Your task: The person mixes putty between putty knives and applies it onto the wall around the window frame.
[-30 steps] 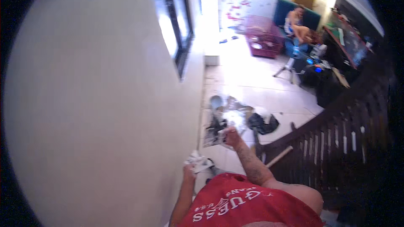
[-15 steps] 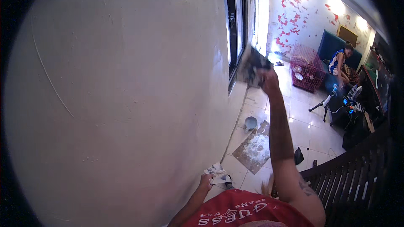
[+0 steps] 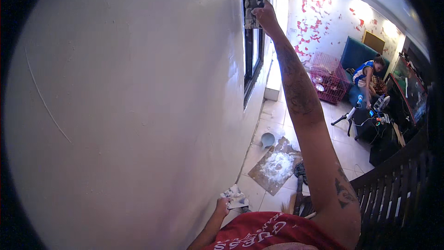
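Note:
My right hand (image 3: pixel 265 15), arm stretched far out and up, grips a dark flat putty scraper (image 3: pixel 253 9) with whitish smears along its edge. The scraper is at the edge of the wall (image 3: pixel 138 88), in front of the dark window frame (image 3: pixel 252 76); whether its blade touches is hard to tell. Low and close to my body, my left hand (image 3: pixel 223 206) is closed on a second flat scraper (image 3: pixel 237 196) coated with white putty. The wall is pale, with small bumps and a long curved ridge line at the left. Smoother, slightly shiny patches show near the window.
On the tiled floor below, a board (image 3: pixel 270 169) carries white powder or putty, with a grey-blue bucket (image 3: pixel 268 140) beside it. Dark slatted railing (image 3: pixel 393 190) stands at right. Farther off are a pink wire cage (image 3: pixel 326 81), a tripod (image 3: pixel 348 118) and a seated person (image 3: pixel 367 74).
My right hand with its scraper has moved up and left, from the open space beside the window to the wall's edge. The view has shifted slightly; my left hand still holds its scraper low.

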A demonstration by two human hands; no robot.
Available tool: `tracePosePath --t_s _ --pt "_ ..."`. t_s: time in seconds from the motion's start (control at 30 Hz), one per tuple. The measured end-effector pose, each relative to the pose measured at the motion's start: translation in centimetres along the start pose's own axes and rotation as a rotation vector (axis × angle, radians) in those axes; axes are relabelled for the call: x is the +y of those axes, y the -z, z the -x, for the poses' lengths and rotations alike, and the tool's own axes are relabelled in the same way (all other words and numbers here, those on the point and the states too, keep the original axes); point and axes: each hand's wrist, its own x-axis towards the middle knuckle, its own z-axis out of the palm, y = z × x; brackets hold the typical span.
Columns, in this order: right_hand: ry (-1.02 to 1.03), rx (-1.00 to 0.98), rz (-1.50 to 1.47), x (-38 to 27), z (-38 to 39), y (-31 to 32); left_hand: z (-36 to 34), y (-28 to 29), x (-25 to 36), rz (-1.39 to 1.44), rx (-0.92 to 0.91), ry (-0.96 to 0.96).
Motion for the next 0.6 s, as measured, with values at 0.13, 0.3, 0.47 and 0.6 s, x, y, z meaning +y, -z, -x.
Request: tracePosePath --t_s 0.13,0.3,0.47,0.6 --pt "0.086 0.019 0.104 -2.3 -0.3 -2.9 -1.5 6.4 0.6 -0.553 -0.007 -0.276" --pt "0.179 0.025 0.412 -3.0 0.7 -2.9 -0.2 4.1 1.0 -1.801 -0.03 -0.882" --pt "0.249 -0.038 0.557 -4.2 0.5 -3.0 3.8 -0.7 2.4 -0.979 -0.052 -0.454" --pt "0.13 -0.055 0.543 -8.4 3.0 -5.9 6.1 -0.4 3.4 -1.748 -0.174 -0.89"
